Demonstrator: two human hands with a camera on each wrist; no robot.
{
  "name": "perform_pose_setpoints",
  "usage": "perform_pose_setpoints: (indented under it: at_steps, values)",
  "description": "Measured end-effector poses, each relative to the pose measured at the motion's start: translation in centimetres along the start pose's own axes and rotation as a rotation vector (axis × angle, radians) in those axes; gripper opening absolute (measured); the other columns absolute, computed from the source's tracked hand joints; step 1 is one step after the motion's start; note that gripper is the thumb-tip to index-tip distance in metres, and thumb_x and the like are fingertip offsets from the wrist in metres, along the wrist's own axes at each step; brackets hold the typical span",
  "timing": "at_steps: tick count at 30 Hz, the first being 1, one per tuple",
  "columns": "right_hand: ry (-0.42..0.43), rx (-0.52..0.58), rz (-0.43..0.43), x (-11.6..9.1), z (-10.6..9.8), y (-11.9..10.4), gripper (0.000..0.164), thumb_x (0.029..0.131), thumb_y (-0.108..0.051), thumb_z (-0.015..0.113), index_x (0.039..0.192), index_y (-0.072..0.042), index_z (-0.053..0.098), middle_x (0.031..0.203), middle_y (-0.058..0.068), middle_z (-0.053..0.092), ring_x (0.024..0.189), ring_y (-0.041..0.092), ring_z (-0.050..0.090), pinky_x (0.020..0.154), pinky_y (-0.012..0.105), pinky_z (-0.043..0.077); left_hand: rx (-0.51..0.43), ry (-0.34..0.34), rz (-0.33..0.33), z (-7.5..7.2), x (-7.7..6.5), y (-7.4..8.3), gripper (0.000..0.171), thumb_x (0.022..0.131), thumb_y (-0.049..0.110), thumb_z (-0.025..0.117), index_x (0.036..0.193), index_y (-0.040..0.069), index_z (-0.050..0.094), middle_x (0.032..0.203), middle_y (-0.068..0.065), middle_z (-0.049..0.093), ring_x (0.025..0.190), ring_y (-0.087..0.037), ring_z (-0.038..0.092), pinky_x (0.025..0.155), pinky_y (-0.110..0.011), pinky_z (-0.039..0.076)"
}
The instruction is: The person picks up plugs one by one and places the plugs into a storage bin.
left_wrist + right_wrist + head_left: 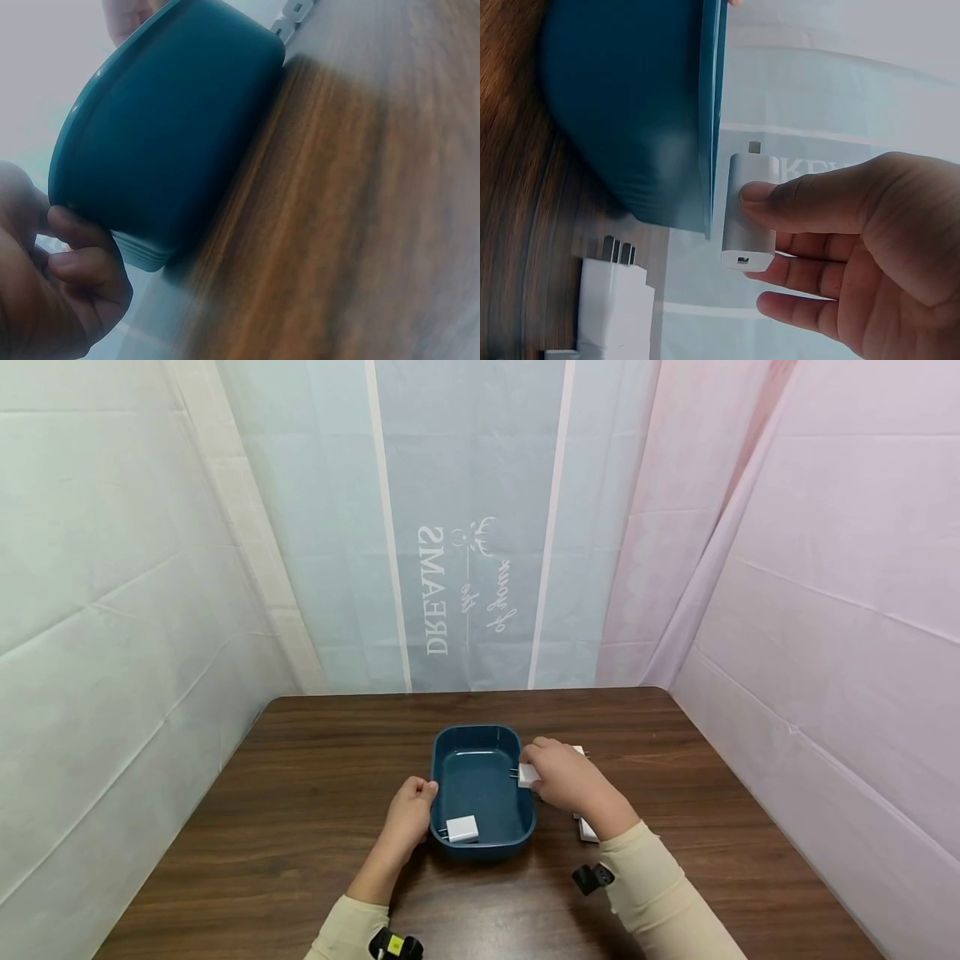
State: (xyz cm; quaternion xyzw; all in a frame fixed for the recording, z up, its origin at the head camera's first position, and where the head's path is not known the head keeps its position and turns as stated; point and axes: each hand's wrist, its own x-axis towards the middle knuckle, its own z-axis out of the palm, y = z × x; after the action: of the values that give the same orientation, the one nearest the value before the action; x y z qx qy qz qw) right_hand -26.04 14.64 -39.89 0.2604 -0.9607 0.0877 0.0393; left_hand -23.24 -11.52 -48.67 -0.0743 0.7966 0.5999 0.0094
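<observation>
My left hand (408, 814) pinches the left rim of a dark blue plastic bin (483, 785); in the left wrist view, its curled fingers (86, 266) meet the rim. My right hand (570, 778) grips a white charger plug (748, 210) between thumb and fingers, at the bin's right rim. The plug's metal prongs point toward the bin's inside, and the port on its other end shows in the right wrist view. Another white charger plug (462, 829) lies on the bin floor at the near left corner.
More white charger plugs (615, 307) lie on the wooden table (315, 793) right of the bin, partly hidden by my right hand and forearm. Fabric curtains (480, 485) hang behind the table and at both sides.
</observation>
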Motion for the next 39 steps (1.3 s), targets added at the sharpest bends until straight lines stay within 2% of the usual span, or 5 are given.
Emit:
perform_pose_setpoints:
  at_steps: [13, 21, 30, 39]
  values:
    - [-0.010, -0.034, -0.005, 0.7, 0.8, -1.2, 0.029, 0.090, -0.013, 0.079, 0.117, -0.009, 0.071, 0.111, 0.006, 0.066, 0.099, 0.020, 0.064, 0.088, 0.039, 0.057, -0.017, -0.010, -0.022, -0.1, 0.1, 0.0, 0.026, 0.110, 0.028, 0.045, 0.110, 0.003, 0.054, 0.078, -0.007, 0.045, 0.054, -0.019, 0.042, 0.047, -0.029, 0.036]
    - [0.007, -0.078, -0.035, 1.2, 1.1, -2.0, 0.029, 0.090, -0.014, 0.078, 0.117, -0.010, 0.071, 0.112, 0.004, 0.067, 0.100, 0.017, 0.064, 0.088, 0.035, 0.057, -0.018, -0.010, -0.010, -0.1, 0.1, 0.1, 0.026, 0.110, 0.028, 0.046, 0.109, 0.003, 0.053, 0.077, -0.007, 0.045, 0.054, -0.018, 0.041, 0.047, -0.029, 0.036]
    - [-0.003, -0.049, -0.066, 1.5, 1.2, -3.1, 0.030, 0.090, -0.014, 0.078, 0.118, -0.009, 0.071, 0.109, 0.005, 0.066, 0.097, 0.019, 0.064, 0.086, 0.037, 0.058, -0.025, -0.017, -0.017, -0.1, 0.0, 0.0, 0.026, 0.110, 0.028, 0.045, 0.109, 0.003, 0.053, 0.075, -0.006, 0.044, 0.052, -0.018, 0.041, 0.046, -0.029, 0.035]
    - [0.006, -0.064, -0.080, 2.1, 2.2, -3.3, 0.030, 0.090, -0.015, 0.079, 0.118, -0.010, 0.071, 0.110, 0.003, 0.067, 0.093, 0.016, 0.063, 0.082, 0.034, 0.058, -0.018, -0.005, -0.006, -0.1, 0.0, 0.0, 0.025, 0.110, 0.028, 0.046, 0.108, 0.003, 0.053, 0.076, -0.006, 0.044, 0.052, -0.018, 0.041, 0.046, -0.029, 0.035]
